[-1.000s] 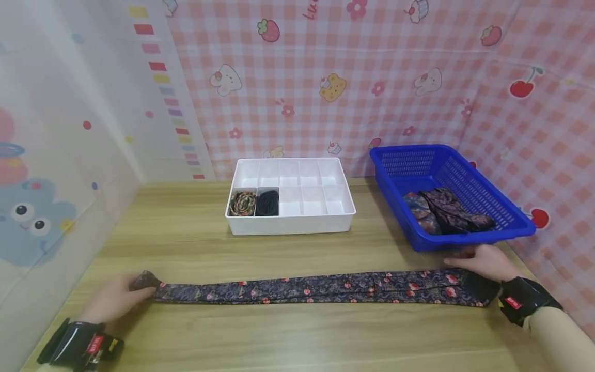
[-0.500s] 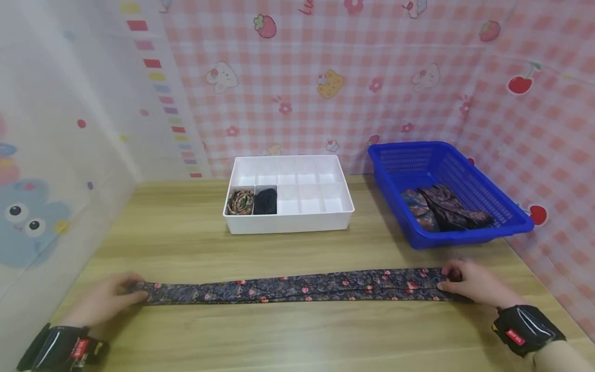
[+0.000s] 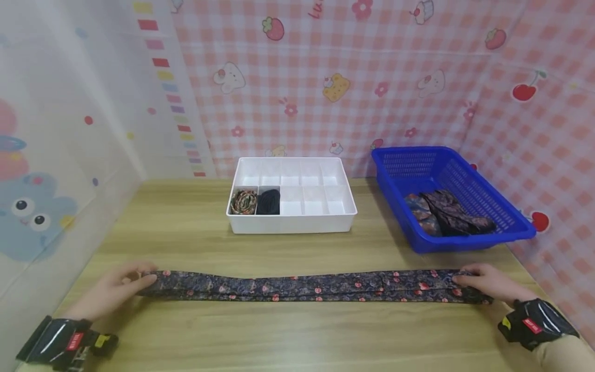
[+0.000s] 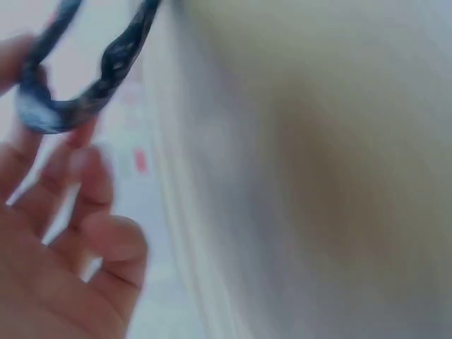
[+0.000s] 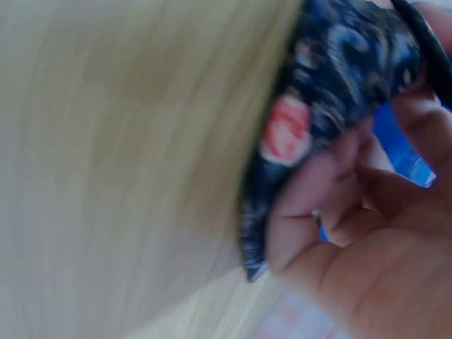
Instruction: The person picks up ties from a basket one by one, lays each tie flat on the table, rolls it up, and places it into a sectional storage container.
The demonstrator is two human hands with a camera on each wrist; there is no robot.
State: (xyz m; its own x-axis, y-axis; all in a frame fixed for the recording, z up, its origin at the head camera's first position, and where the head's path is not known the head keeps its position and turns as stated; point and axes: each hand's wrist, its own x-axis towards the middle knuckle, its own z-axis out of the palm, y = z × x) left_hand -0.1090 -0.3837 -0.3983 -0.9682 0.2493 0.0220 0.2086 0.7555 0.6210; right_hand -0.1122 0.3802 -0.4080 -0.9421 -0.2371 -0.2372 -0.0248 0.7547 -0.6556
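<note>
A long strip of dark cloth (image 3: 297, 289) with red flowers lies stretched sideways across the wooden table, with a lengthwise fold line showing. My left hand (image 3: 122, 287) pinches its left end. In the left wrist view that end hangs as a curved edge (image 4: 60, 113) among the fingers, blurred. My right hand (image 3: 490, 281) grips the cloth near its right end, and a dark tip sticks out below the fingers. Close up in the right wrist view, the flowered cloth (image 5: 332, 85) passes over the fingers of the right hand (image 5: 353, 233).
Behind the cloth stands a white divided box (image 3: 290, 225); two front-left compartments hold a patterned roll (image 3: 244, 202) and a black roll (image 3: 268, 201). A blue basket (image 3: 469, 242) with crumpled dark fabrics (image 3: 448, 214) stands at right. Printed curtains (image 3: 288, 77) close off the back and sides.
My right hand has closed on the cloth's right end and drawn slightly outward. The left hand has shifted its hold at the left end; the strip there now lies wider and flatter.
</note>
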